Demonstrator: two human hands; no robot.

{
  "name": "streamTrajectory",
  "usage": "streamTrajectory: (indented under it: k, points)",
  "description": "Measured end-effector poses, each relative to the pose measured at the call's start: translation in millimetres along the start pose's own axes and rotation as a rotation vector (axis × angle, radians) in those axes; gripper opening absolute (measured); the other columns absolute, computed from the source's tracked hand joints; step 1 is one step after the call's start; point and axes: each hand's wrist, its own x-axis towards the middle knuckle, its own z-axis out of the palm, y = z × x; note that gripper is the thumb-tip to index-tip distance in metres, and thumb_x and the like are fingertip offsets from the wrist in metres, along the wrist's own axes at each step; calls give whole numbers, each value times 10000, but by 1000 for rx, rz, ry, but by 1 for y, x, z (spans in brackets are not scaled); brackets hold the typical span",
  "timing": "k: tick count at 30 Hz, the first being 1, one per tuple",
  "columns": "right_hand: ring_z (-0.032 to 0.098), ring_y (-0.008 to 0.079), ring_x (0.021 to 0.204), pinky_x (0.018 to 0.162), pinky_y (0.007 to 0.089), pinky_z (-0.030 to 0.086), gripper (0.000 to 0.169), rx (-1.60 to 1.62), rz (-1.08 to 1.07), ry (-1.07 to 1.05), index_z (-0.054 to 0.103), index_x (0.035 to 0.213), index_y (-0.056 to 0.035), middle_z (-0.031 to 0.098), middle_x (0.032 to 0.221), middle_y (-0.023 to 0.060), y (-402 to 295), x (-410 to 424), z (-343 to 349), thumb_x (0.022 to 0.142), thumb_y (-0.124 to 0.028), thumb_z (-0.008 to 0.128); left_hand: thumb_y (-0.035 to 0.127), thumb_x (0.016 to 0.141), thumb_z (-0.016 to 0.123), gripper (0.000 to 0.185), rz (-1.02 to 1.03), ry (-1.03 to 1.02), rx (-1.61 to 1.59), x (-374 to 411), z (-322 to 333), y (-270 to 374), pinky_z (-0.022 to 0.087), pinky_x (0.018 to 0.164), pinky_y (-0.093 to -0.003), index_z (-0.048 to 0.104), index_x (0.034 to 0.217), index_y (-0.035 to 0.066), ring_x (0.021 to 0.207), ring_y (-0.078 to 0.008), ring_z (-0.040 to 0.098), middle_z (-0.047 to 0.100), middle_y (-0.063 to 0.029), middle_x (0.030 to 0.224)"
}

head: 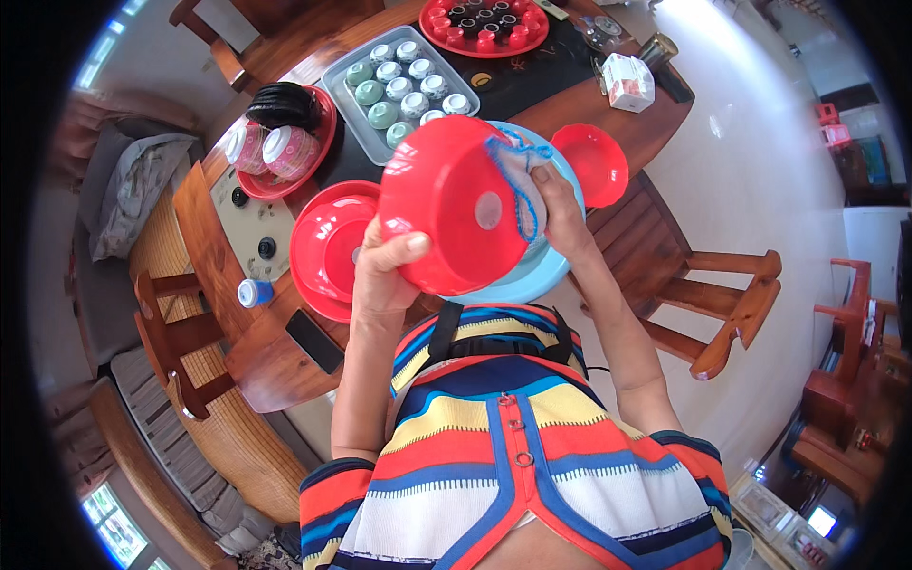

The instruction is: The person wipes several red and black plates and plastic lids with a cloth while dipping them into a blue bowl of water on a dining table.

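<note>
A glossy red plastic bowl [449, 214] is held up in front of me, tilted so that its underside, with a pale round mark, shows. My left hand [388, 267] grips its left rim, thumb over the outside wall. In my right hand [559, 206] is a whitish cloth [526, 187] with blue crocheted edging, pressed to the bowl's right side. Below the bowl stands a light-blue plastic basin [531, 285], its inside mostly hidden. To the left of my left hand, red plastic dishware [331, 246] rests on the table, partly covered by the bowl and hand.
A grey tray [362, 117] of upturned cups, a red tray [484, 53] with small glasses and a red scalloped plate [591, 165] stand on the wooden table. Bowls [291, 153], a phone [314, 340] and a blue-white container [254, 293] are leftward. A wooden chair [712, 306] is at right.
</note>
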Motion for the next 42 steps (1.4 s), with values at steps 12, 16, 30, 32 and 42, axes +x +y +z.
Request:
streamTrajectory:
  k: [12,16,30,32,42]
  points:
    - [277,235,1306,1072,331,213,573,-16,-174,215,116,1431,8,281,1400,172,26,-31,60,997,-298,332,130,825,620,460,139,178,-194,23,14,-13,445,948,-401,448,1240,31,1089,-240,554,564,-109,1174]
    - [211,388,1340,1096,472,147,575,-752,-532,266,146,1429,0,240,1430,225,37,-41,73,953,-156,428,116,827,644,415,184,278,-60,27,24,-29,463,901,-346,485,1206,55,1029,-195,574,589,-82,1126]
    - [524,79,886,770,233,442,390,48,-50,179,467,1200,-17,549,1021,30,-17,-13,27,922,-278,551,99,776,675,483,341,-194,1441,15,10,-59,379,978,-419,514,1225,22,1195,-321,462,494,-179,1275]
    - [543,87,878,768,239,461,437,-126,-118,188,486,1145,-6,559,987,48,-14,-10,23,832,-244,675,126,757,680,523,378,-271,1720,14,8,-73,333,1015,-487,493,1232,11,1235,-419,379,421,-211,1332]
    - [560,93,882,781,259,467,394,-76,-33,133,538,1133,-38,582,1002,24,-6,-16,-14,749,17,609,95,660,778,505,775,-86,1615,36,3,-14,451,858,-412,574,1120,53,1030,-327,520,558,-149,1121]
